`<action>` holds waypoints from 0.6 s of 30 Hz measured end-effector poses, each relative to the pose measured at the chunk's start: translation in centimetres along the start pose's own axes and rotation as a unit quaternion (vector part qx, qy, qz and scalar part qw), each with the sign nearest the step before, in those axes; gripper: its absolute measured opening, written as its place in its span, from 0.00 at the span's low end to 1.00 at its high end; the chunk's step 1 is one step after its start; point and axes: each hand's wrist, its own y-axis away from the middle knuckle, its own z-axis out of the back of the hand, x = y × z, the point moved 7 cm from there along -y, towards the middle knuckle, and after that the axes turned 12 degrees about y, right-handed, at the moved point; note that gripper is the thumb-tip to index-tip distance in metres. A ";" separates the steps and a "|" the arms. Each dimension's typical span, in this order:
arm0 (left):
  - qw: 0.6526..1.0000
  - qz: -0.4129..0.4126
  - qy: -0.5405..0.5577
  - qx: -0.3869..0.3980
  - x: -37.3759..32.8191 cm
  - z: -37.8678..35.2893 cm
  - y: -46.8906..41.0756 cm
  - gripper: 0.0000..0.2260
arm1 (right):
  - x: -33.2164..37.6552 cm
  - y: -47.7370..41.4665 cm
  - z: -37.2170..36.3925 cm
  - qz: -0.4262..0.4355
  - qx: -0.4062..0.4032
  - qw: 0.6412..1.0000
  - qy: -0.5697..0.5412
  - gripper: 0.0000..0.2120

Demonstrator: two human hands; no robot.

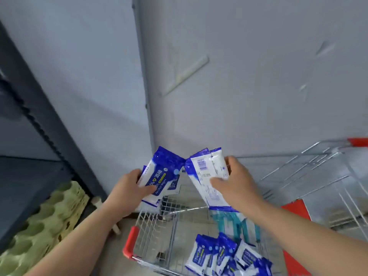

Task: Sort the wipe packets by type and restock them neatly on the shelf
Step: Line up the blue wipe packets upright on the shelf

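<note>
Wipe packets point(165, 166), long axes about 12 o'clock, were pinched in both grips, left hand point(129, 188) and right hand point(237, 182); shelf point(20, 176) lay at 9 o'clock, nearer left.

A stack of green pulp egg trays point(45, 218) lies low at 8 o'clock. A small cream-coloured piece point(97, 202) sits just beside it, too blurred to identify. At 6 o'clock stands a wire cart point(155, 222), with a red plastic guard point(130, 242) on its near-left corner. A second wire cart point(310, 170) sits at 3 o'clock, its red handle point(358, 141) at the frame's edge. A flat red board point(294, 211) lies near it at 4 o'clock. A pale grey wall point(258, 66) fills 12 o'clock, crossed by a vertical trim point(143, 76) and bearing a tilted pale strip point(185, 76).
</note>
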 end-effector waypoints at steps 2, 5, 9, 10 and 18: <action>0.999 -0.017 0.010 -0.028 -2.1 4.2 2.4 0.10 | 5.2 1.0 2.3 0.045 -0.009 0.999 0.006 0.12; 0.994 -0.044 0.033 -0.092 -4.6 11.3 6.3 0.09 | 13.7 2.8 5.0 0.118 -0.020 0.993 -0.004 0.13; 0.979 -0.080 0.052 -0.179 -6.8 21.8 11.7 0.09 | 25.6 5.8 6.7 0.206 -0.019 0.978 -0.031 0.14; 0.975 -0.086 0.053 -0.199 -7.1 24.7 13.1 0.09 | 28.7 6.7 6.7 0.230 -0.019 0.972 -0.037 0.14; 0.927 -0.137 0.072 -0.340 -4.0 48.2 23.7 0.09 | 52.5 14.9 -0.4 0.339 0.013 0.936 -0.097 0.13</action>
